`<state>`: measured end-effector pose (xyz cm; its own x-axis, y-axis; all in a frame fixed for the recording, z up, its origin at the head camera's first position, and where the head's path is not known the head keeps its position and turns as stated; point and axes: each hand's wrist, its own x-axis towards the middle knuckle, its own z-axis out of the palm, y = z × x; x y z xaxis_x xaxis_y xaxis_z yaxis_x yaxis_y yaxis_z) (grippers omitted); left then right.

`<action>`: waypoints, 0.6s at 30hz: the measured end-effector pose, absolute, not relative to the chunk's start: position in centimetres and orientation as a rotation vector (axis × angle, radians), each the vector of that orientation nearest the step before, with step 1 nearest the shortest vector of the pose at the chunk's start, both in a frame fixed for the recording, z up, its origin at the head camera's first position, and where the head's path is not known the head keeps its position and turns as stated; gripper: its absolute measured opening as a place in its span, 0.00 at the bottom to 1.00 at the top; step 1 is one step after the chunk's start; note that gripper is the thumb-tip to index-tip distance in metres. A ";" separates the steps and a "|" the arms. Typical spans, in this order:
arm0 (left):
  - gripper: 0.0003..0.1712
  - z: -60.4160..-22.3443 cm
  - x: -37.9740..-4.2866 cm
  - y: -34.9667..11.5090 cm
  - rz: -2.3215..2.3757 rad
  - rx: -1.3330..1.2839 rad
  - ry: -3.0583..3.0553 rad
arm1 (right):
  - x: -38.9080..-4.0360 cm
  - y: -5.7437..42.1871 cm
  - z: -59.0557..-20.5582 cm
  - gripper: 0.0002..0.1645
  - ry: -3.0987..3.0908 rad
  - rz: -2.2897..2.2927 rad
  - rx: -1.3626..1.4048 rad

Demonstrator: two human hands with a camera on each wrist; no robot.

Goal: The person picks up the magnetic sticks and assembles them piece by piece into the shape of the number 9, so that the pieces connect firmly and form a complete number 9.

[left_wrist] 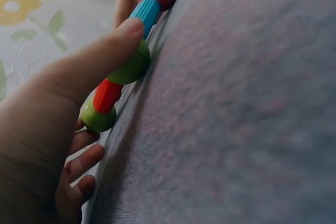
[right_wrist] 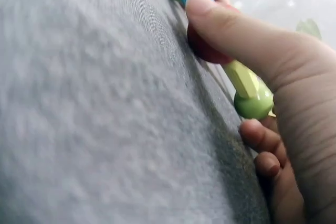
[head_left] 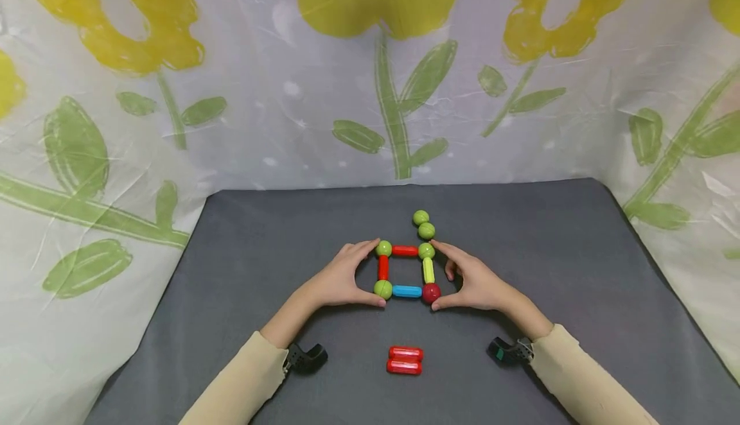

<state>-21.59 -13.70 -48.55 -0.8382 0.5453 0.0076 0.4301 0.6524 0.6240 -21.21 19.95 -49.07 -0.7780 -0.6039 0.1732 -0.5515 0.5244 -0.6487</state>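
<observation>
A four-sided frame of toy building rods and balls lies on the grey cloth between both hands. Its far and left sides are red rods point(head_left: 405, 251), the near side a blue rod point(head_left: 407, 291), the right side a yellow-green rod point(head_left: 428, 270). Three corners are green balls point(head_left: 384, 249); the near right corner is a red ball point(head_left: 431, 293). My left hand point(head_left: 343, 277) grips the left side, its thumb at the near green ball point(left_wrist: 131, 66) and fingertips at the far one. Thumb on the red ball point(right_wrist: 205, 45), my right hand point(head_left: 476, 282) holds the right side, index fingertip at the far green ball point(right_wrist: 253, 104).
Two loose green balls point(head_left: 424, 225) sit together just beyond the frame's far right corner. Nearer the person, two red rods point(head_left: 405, 360) lie side by side. Behind the grey-covered table point(head_left: 277, 219) hangs a flower-patterned sheet point(head_left: 260, 91). Each wrist wears a black camera mount point(head_left: 308, 358).
</observation>
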 end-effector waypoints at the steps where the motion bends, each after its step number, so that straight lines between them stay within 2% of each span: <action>1: 0.70 -48.4 -21.8 -13.8 0.949 0.810 2.682 | -21.1 19.8 -49.1 0.71 2.687 -1.108 -1.004; 18: 0.69 -48.9 -21.8 -13.9 1.000 0.833 2.692 | -21.0 19.7 -48.9 0.69 2.690 -1.129 -0.962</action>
